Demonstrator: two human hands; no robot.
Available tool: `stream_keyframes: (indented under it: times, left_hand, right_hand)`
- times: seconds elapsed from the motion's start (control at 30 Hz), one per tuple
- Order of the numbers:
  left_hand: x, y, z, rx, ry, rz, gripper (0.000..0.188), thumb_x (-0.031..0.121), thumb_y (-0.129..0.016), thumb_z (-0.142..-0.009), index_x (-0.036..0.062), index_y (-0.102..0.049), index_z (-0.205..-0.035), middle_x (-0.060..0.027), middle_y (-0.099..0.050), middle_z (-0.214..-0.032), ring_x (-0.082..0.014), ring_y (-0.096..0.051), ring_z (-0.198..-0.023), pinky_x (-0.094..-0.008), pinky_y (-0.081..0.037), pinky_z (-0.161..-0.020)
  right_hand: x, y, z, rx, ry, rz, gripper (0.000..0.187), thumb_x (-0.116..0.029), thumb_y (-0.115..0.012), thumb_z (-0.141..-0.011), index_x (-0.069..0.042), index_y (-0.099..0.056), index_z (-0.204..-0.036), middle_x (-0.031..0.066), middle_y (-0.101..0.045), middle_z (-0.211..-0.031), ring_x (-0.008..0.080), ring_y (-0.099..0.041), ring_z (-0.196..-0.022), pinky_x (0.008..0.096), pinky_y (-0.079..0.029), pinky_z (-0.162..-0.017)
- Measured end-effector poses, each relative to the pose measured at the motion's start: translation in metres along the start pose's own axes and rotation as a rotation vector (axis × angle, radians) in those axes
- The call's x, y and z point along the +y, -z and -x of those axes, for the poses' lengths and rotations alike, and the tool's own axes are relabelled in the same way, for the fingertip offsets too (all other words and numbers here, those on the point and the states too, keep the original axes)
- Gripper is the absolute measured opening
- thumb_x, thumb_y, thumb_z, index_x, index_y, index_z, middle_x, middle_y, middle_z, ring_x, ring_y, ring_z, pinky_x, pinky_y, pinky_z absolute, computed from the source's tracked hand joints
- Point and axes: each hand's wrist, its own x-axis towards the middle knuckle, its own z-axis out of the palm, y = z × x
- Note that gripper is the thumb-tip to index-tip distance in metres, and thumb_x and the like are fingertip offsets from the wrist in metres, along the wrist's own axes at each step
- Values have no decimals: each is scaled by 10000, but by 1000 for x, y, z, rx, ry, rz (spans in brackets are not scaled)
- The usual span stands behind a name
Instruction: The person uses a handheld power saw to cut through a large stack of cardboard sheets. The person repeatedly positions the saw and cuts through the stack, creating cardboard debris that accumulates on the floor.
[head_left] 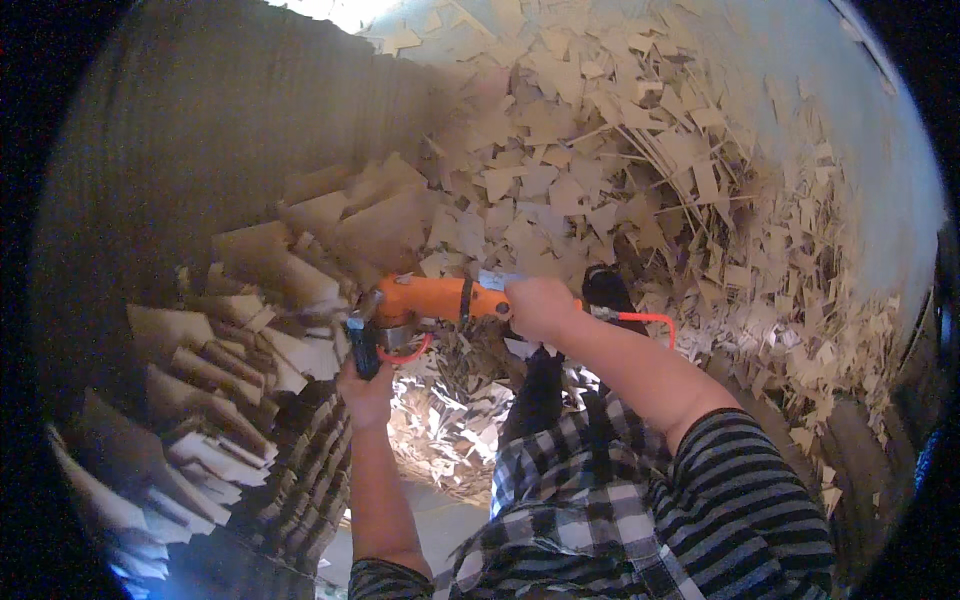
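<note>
An orange handheld power tool (432,297) lies level across the middle of the view. Its rear end is wrapped in my right hand (545,312), fingers closed around the body. My left hand (368,392) grips the tool's black side handle (362,348) at the front end. A metal head (394,338) sits under the front, beside that handle. The tool's front end is close to a tall stack of cut cardboard (300,250) at the left; whether it touches the stack I cannot tell. A red-orange cord or hose (648,318) runs from the rear of the tool.
Loose cardboard scraps (590,170) cover the floor in a thick heap, ahead and to the right. More scraps (450,420) lie by my legs. A dark shoe (606,288) stands among them. Layered cardboard sheets (200,400) stick out unevenly along the left.
</note>
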Motion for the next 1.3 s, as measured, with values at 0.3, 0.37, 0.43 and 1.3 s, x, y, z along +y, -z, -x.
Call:
stream_keyframes:
  times: [0.3,0.37,0.43,1.3]
  left_hand:
    - [-43,-10,-12,9,5,1,153,40,-605,-655,41,-523,-783,-3,-505,-631,-83,-440,-478,-236,-367,-426]
    - [-43,-17,-9,-4,75,36,179,64,-600,-644,34,-525,-804,-20,-510,-621,-94,-458,-481,-253,-378,-433]
    - [-24,-22,-1,-5,98,-82,210,96,-601,-637,29,-527,-822,-36,-510,-608,-100,-468,-481,-267,-384,-437]
    - [113,65,185,-188,-260,2,291,211,-583,-618,-21,-500,-772,-199,-542,-655,-331,-555,-675,-378,-427,-611]
  right_hand:
    - [9,-7,-22,-123,-31,25,207,-150,-573,-622,-40,-546,-795,138,-575,-734,284,-569,-720,386,-447,-624]
    - [15,-4,-22,-176,-51,46,213,-158,-575,-626,-36,-548,-798,144,-575,-753,289,-566,-736,384,-445,-638]
    - [13,2,-13,-156,-92,65,219,-171,-577,-629,-35,-552,-798,148,-575,-762,297,-564,-743,383,-442,-649]
    - [-45,87,160,-60,72,263,343,-255,-600,-567,0,-543,-790,176,-574,-687,326,-566,-694,364,-444,-626]
